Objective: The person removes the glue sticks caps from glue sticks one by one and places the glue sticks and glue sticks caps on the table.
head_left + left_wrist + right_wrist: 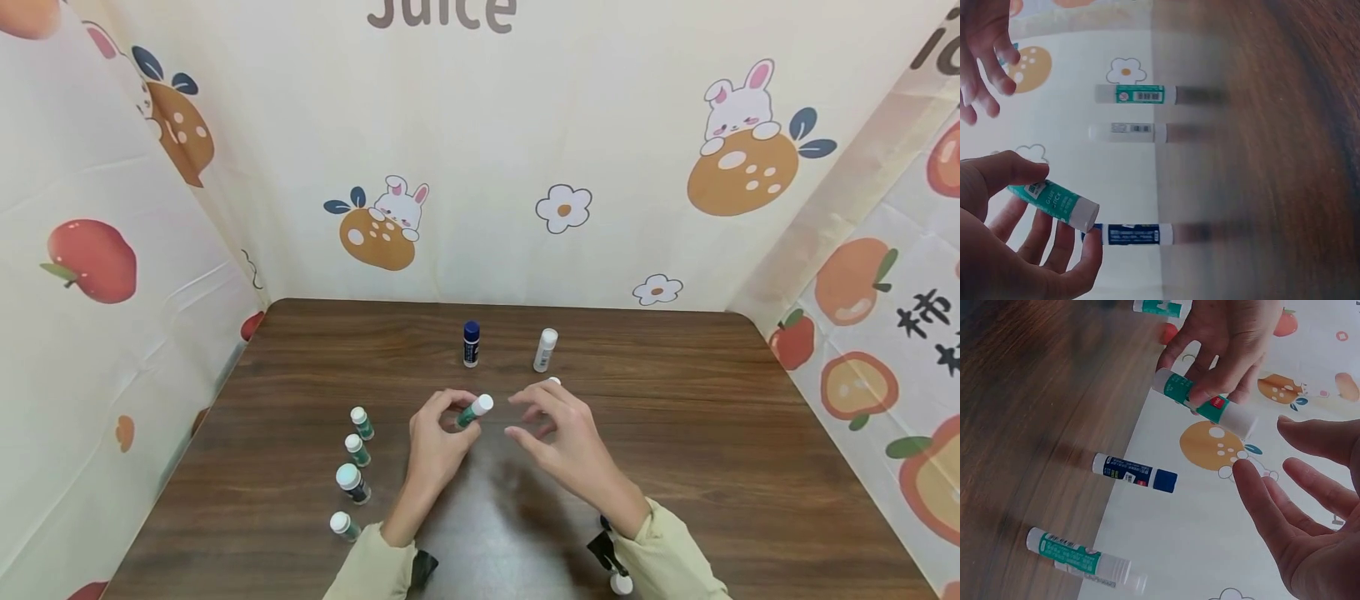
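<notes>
My left hand point(437, 442) pinches a green glue stick point(469, 414) with a white cap, tilted and held up over the table. In the left wrist view the lettering on its green label point(1054, 201) shows. My right hand point(564, 433) hovers just right of the cap, fingers spread and slightly bent, with nothing in them. Beyond the hands stand a blue glue stick point(471, 344) and a white one point(545, 350). Another green glue stick point(1072, 551) stands near the white one; in the head view my right hand hides most of it.
On the left of the brown table point(712, 433) several capped sticks stand in a row, among them a thicker dark-labelled one point(352, 483) and a green one point(362, 422). Printed cloth point(487, 150) walls in the table's back and sides.
</notes>
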Demonstrator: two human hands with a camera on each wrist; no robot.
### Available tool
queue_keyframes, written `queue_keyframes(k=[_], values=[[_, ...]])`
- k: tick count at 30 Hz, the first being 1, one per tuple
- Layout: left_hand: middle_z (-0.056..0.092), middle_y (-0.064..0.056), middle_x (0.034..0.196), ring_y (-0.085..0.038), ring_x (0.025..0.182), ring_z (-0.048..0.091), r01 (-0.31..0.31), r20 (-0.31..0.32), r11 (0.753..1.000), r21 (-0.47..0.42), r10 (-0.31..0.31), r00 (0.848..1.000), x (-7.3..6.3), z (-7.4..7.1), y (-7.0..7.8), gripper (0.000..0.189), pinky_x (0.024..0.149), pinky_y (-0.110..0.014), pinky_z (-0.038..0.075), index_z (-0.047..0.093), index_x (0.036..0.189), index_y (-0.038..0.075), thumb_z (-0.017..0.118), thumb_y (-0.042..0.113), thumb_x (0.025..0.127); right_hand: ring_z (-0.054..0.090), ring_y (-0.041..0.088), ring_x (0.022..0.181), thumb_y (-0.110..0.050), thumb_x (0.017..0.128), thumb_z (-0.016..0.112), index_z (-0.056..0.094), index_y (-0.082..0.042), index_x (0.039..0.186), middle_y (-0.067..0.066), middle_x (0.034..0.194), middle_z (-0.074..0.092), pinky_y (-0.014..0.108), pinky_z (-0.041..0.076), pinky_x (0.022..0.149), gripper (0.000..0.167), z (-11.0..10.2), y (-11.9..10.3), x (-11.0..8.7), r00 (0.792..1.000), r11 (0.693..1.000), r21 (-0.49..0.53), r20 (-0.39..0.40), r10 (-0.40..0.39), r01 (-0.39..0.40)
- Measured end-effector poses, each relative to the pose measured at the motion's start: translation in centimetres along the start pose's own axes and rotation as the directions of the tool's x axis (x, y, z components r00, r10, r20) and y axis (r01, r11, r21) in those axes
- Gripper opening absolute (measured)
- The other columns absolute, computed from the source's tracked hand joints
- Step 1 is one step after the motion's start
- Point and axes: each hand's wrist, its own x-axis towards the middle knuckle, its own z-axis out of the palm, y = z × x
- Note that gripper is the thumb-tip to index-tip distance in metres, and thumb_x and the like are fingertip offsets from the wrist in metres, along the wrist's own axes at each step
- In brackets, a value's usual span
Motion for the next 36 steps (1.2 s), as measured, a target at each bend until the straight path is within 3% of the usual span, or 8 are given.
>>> queue_keyframes(k=[16,24,36], values=[[0.063,0.013,0.088,-0.007,0.081,0.059,-0.058,0.091,0.997,0.054,0.053,0.994,-0.8,-1.3,2.2,0.025,0.074,-0.033,0.053,0.071,0.09,0.02,0.078,0.005,0.071,0.062,0.014,0.077,0.004,0.073,0.078,0.066,-0.006,0.098,0.002,0.096,0.06,0.018,0.054,0.057,0.03,1.3,-1.1,0.8,0.999,0.997,0.075,0.045,-0.026,0.022],[0.064,0.012,0.087,-0.007,0.079,0.056,-0.118,0.097,0.987,0.105,0.108,0.989,-1.2,-1.8,3.1,0.025,0.069,-0.035,0.053,0.071,0.09,0.019,0.078,0.003,0.071,0.06,0.012,0.083,0.002,0.076,0.075,0.068,-0.009,0.092,-0.003,0.095,0.061,0.018,0.053,0.058,0.021,1.7,-1.3,0.8,0.997,0.998,0.058,0.063,-0.04,0.037],[0.065,0.014,0.087,-0.006,0.08,0.058,-0.143,0.101,0.984,0.101,0.133,0.986,-1.3,-2.2,3.1,0.026,0.069,-0.036,0.053,0.071,0.088,0.021,0.079,0.005,0.07,0.061,0.012,0.079,0.007,0.073,0.076,0.069,-0.007,0.09,-0.001,0.092,0.062,0.018,0.054,0.06,0.023,1.7,-1.4,0.8,0.995,0.994,0.078,0.057,-0.085,0.081]])
